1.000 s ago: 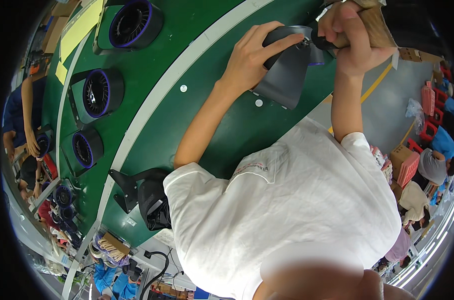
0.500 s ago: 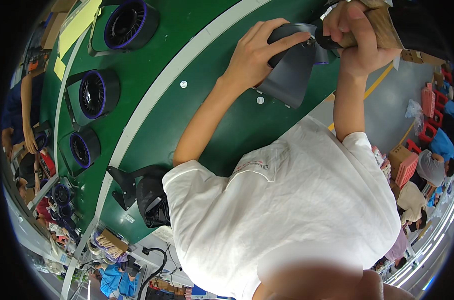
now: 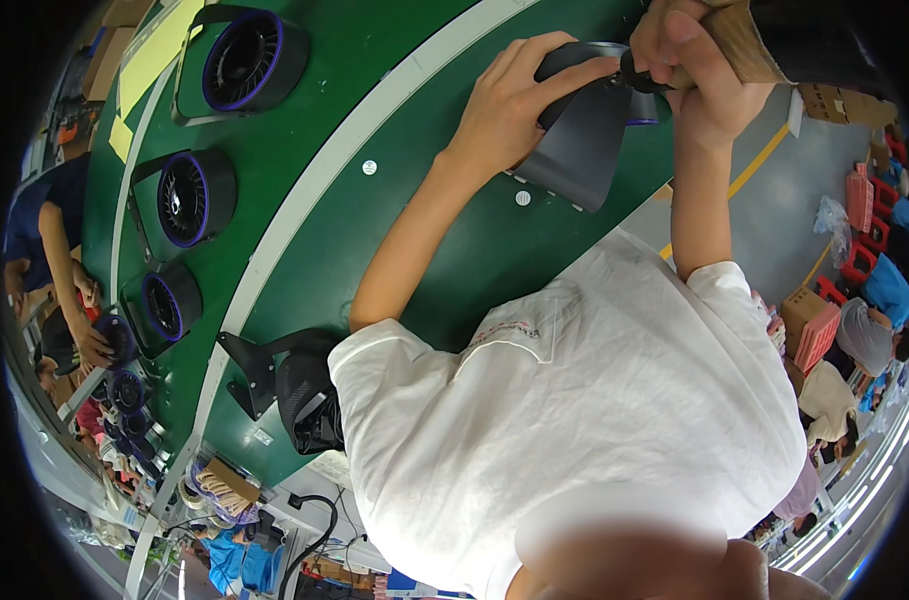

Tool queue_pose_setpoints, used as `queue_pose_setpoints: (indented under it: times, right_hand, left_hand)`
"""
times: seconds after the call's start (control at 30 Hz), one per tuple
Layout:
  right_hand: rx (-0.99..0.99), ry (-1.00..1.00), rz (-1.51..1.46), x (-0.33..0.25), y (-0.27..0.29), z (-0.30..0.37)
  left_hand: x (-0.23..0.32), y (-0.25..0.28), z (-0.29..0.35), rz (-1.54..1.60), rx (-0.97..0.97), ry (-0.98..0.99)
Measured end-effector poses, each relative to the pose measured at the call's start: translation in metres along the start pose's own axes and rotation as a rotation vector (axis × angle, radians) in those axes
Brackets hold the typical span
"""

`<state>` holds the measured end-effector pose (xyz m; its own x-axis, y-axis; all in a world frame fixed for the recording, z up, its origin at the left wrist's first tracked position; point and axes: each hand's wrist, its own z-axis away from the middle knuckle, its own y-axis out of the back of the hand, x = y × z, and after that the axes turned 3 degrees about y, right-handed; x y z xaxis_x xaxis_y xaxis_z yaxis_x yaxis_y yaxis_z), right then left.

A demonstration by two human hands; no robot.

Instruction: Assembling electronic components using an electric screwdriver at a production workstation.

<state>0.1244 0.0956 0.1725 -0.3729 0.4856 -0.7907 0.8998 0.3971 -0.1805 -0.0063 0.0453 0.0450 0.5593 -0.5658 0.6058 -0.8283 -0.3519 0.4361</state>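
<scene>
My left hand [image 3: 519,95] is wrapped over a dark grey fan housing [image 3: 586,145] on the green table, thumb and fingers spread around its upper end. A bit of purple rim shows on the housing's right side. My right hand [image 3: 709,75] grips a power screwdriver [image 3: 749,45] with a brown wrapped body and a black nose. The nose meets the housing beside my left fingertips; the exact contact point is hidden by the nose and fingers.
Several black fans with purple rims [image 3: 196,198] and brackets stand on the green belt [image 3: 304,90] beyond a white rail [image 3: 319,155]. A black fan with a bracket [image 3: 309,390] lies by my left elbow. A co-worker's hand [image 3: 96,345] touches a fan at far left.
The fans on the belt have slid slightly toward the lower edge of the picture. My right hand and the screwdriver have shifted slightly left. The co-worker's hands have moved down onto a fan.
</scene>
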Motion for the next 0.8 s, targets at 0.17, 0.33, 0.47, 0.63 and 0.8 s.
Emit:
queue_pose_setpoints:
  times: [0.17,0.33,0.47,0.63,0.8]
  right_hand:
    - [0.04,-0.033,-0.065,0.003,0.009,0.006]
    - [0.151,0.252,0.011,0.01,0.055,-0.008]
    - [0.317,0.293,0.222,0.04,0.103,-0.015]
    - [0.549,0.061,0.403,0.068,0.099,0.006]
    - [0.376,-0.028,0.406,0.08,0.109,0.009]
  left_hand:
    - [0.009,0.003,-0.002,0.141,-0.024,0.204]
    - [-0.006,-0.014,0.024,0.58,0.0,0.615]
    - [-0.008,-0.027,0.053,1.655,-0.144,1.294]
    - [-0.026,-0.038,0.061,1.809,-0.317,1.439]
    - [-0.05,-0.049,0.081,2.191,-0.396,1.179]
